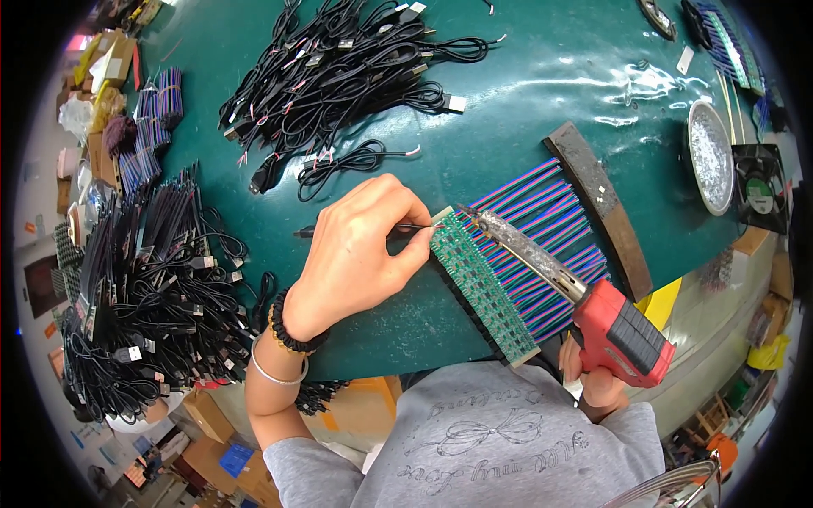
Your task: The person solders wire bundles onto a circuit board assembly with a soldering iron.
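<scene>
My left hand (360, 241) pinches a thin black cable (305, 231) between thumb and forefinger, its stripped end at the upper corner of a green circuit board panel (487, 292). My right hand (597, 385) is closed around the handle of a red soldering gun (622, 330). The gun's grey, crusted barrel points up and left, and its tip is close to the cable end at that corner; contact cannot be told. Rows of blue, red and black wires (546, 241) run from the panel's right side. A dark, heavy bar (603, 203) lies across their far ends.
Bundled black USB cables lie in a pile (339, 76) at the back, with a single coil (356, 161) nearer. Another large heap (161, 305) covers the left. At right are a metal bowl (710, 157) and a small black fan (762, 190) on the green table mat (525, 93).
</scene>
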The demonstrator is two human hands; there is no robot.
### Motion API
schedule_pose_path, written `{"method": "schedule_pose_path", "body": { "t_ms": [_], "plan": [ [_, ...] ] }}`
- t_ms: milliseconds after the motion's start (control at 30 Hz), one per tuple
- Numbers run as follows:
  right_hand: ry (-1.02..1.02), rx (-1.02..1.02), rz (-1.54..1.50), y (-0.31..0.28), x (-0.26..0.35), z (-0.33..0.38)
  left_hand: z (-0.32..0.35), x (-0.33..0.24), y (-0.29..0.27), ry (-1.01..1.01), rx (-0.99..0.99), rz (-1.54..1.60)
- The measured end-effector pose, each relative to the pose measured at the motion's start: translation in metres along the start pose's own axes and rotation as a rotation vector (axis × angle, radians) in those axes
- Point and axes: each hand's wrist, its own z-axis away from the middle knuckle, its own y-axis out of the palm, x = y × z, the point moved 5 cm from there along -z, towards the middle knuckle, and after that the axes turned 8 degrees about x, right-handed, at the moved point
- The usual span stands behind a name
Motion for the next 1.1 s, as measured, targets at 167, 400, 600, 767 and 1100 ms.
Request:
{"method": "schedule_pose_path", "body": {
  "t_ms": [167,400,600,767,1100],
  "plan": [
    [0.07,0.078,0.178,0.007,0.019,-0.021,-0.001,0.001,0.001,-0.02,-0.006,0.015],
    [0.022,-0.021,0.065,0.002,0.017,-0.013,-0.003,-0.004,-0.003,-0.036,0.001,-0.006],
    [-0.048,-0.142,-0.103,-0.003,0.008,0.0,-0.009,-0.01,-0.006,-0.071,0.081,-0.111],
    [0.003,0.041,0.072,-0.011,0.01,-0.004,-0.013,-0.015,-0.009,-0.049,0.149,-0.192],
    [0.13,0.03,0.383,-0.016,0.01,0.006,-0.026,-0.025,-0.011,0.009,0.278,-0.309]
  ]
}}
